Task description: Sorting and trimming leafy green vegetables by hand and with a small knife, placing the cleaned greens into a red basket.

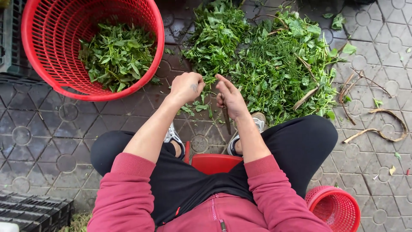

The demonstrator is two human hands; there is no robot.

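My left hand (187,87) is closed around a thin green stem at the near edge of a big pile of leafy greens (274,60) spread on the paved ground. My right hand (229,98) pinches the same sprig from the right, and a dark stalk (226,121) hangs down from it. Both hands meet just above my shoes (174,138). A large red plastic basket (38,64) at the upper left holds a heap of picked green leaves (116,53).
I sit on a low red stool (214,162). A small red basket (337,207) stands by my right knee. Dry stalks (377,129) lie on the tiles at the right. Dark crates (30,212) sit at the lower left and the top left corner.
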